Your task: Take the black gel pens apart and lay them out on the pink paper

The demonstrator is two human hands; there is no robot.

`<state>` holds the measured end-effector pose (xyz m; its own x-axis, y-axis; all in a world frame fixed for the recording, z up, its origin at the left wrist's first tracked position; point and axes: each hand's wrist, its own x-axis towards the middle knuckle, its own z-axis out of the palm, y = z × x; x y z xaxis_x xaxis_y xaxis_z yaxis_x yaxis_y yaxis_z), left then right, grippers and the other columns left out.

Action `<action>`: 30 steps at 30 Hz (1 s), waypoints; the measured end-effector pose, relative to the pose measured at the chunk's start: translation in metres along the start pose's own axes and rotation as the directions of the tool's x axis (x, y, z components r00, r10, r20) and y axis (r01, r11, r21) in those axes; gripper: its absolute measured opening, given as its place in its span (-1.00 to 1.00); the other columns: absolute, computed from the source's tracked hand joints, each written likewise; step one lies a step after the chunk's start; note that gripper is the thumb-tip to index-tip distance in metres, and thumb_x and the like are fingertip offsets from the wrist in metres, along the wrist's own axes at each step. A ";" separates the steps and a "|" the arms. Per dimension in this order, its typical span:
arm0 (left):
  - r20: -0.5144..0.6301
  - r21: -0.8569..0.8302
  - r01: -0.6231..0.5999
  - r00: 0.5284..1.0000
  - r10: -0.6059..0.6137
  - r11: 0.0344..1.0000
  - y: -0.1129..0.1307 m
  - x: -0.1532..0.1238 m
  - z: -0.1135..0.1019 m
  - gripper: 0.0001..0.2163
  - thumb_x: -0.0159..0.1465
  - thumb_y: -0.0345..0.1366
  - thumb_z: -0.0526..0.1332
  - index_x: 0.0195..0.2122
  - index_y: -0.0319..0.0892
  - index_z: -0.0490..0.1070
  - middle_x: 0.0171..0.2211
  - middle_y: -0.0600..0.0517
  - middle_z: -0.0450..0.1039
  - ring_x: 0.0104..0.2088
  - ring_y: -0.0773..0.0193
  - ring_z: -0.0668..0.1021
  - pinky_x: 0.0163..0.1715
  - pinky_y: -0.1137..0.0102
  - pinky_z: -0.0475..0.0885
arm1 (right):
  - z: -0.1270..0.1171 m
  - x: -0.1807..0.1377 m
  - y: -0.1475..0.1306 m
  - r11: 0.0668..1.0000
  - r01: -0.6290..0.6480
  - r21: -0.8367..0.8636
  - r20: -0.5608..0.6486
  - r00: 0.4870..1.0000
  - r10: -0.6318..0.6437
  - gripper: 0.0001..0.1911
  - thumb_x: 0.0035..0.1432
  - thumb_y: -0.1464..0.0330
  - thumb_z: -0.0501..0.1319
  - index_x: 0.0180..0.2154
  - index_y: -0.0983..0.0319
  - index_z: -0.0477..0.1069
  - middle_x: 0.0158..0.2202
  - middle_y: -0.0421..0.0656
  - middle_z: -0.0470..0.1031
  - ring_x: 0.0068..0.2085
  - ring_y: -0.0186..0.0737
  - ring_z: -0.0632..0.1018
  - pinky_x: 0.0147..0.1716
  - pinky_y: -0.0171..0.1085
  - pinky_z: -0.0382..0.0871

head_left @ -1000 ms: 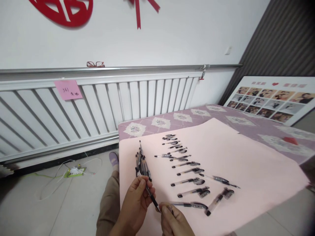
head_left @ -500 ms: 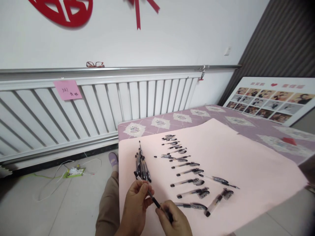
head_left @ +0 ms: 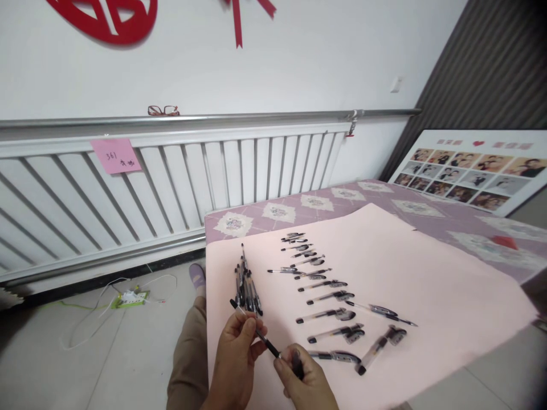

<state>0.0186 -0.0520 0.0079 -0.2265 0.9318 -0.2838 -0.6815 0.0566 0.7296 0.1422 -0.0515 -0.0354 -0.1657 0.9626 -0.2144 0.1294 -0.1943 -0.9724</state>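
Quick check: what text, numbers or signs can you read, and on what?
"361": pink note on the radiator; characters below it unclear.
Heart sign: photo board, between title characters too blurred to read.
Pens: clip marks too small to read.
Red wall cutout: cropped, unreadable.

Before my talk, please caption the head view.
Left hand holds a pen, right hand a small dark piece, beside pens on pink paper.

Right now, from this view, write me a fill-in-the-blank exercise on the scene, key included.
The left hand grips a ____.
The large sheet over the purple patterned cover is coloured ____.
The glasses rest on a metal ____ above the radiator.
The number on the note is ____.

Missing words: pen; pink; pipe; 361.
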 end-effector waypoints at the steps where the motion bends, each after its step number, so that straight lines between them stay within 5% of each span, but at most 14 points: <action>1: 0.001 -0.002 -0.004 1.000 0.004 1.000 0.000 0.000 0.000 -0.92 0.10 -0.31 0.22 -0.39 -0.15 0.34 -0.47 0.09 0.35 -0.41 0.36 0.40 -0.46 0.47 0.31 | 0.000 0.000 0.000 1.000 -0.003 0.010 -0.005 1.000 0.003 -0.63 -0.15 0.05 0.20 -0.59 0.17 0.14 -0.67 -0.39 0.02 -0.61 -0.41 0.16 -0.65 -0.42 0.11; 7: -0.006 -0.012 -0.014 1.000 0.014 1.000 -0.003 0.002 -0.001 -0.89 0.08 -0.28 0.23 -0.39 -0.16 0.35 -0.48 0.09 0.36 -0.41 0.33 0.40 -0.46 0.45 0.33 | -0.002 -0.002 -0.006 0.999 -0.027 0.036 0.038 0.999 0.025 -0.60 0.01 0.01 0.04 -0.51 0.22 0.29 -0.71 -0.38 0.10 -0.69 -0.44 0.16 -0.66 -0.40 0.12; 11: -0.018 -0.019 -0.008 1.000 0.008 1.000 -0.003 0.002 -0.001 -0.91 0.09 -0.30 0.22 -0.38 -0.16 0.34 -0.47 0.09 0.35 -0.41 0.35 0.40 -0.46 0.48 0.32 | -0.002 -0.001 -0.008 0.997 0.001 0.074 0.009 1.000 -0.002 -0.69 -0.08 0.11 0.18 -0.57 0.20 0.21 -0.69 -0.39 0.07 -0.64 -0.45 0.17 -0.65 -0.42 0.13; 16: -0.018 -0.020 -0.013 1.000 0.013 1.000 -0.003 0.003 -0.002 -0.91 0.09 -0.29 0.22 -0.39 -0.16 0.36 -0.48 0.08 0.36 -0.41 0.35 0.41 -0.43 0.45 0.34 | -0.001 -0.001 -0.006 0.994 -0.040 0.102 0.024 0.999 0.038 -0.67 -0.07 0.08 0.15 -0.42 0.22 0.32 -0.65 -0.37 0.12 -0.66 -0.44 0.18 -0.67 -0.41 0.11; 19: -0.019 -0.020 -0.010 1.000 0.009 1.000 -0.003 0.003 -0.002 -0.91 0.09 -0.29 0.22 -0.38 -0.15 0.36 -0.48 0.09 0.36 -0.41 0.34 0.41 -0.44 0.46 0.34 | 0.000 -0.001 -0.005 0.996 -0.035 0.082 0.050 0.998 0.031 -0.61 -0.02 0.01 0.07 -0.52 0.22 0.29 -0.69 -0.37 0.09 -0.67 -0.44 0.17 -0.66 -0.40 0.12; 25: -0.015 -0.022 -0.025 1.000 0.024 0.999 -0.005 0.004 -0.004 -0.92 0.10 -0.32 0.21 -0.38 -0.16 0.35 -0.46 0.09 0.35 -0.41 0.37 0.41 -0.44 0.47 0.34 | 0.000 0.000 -0.005 0.994 -0.026 0.105 -0.001 1.000 0.026 -0.66 -0.17 0.08 0.23 -0.55 0.19 0.23 -0.67 -0.40 0.05 -0.64 -0.44 0.18 -0.65 -0.43 0.12; 30: -0.013 -0.027 -0.020 1.000 0.019 0.999 -0.009 0.005 -0.005 -0.91 0.11 -0.32 0.21 -0.36 -0.17 0.34 -0.46 0.08 0.35 -0.41 0.37 0.41 -0.44 0.47 0.35 | -0.001 0.000 -0.002 0.996 -0.007 0.093 0.045 0.999 0.003 -0.62 -0.02 0.02 0.08 -0.54 0.21 0.27 -0.68 -0.38 0.07 -0.67 -0.43 0.18 -0.66 -0.40 0.11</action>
<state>0.0199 -0.0496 -0.0029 -0.2485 0.9280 -0.2776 -0.6955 0.0286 0.7180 0.1428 -0.0508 -0.0339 -0.2088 0.9527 -0.2208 0.0391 -0.2174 -0.9753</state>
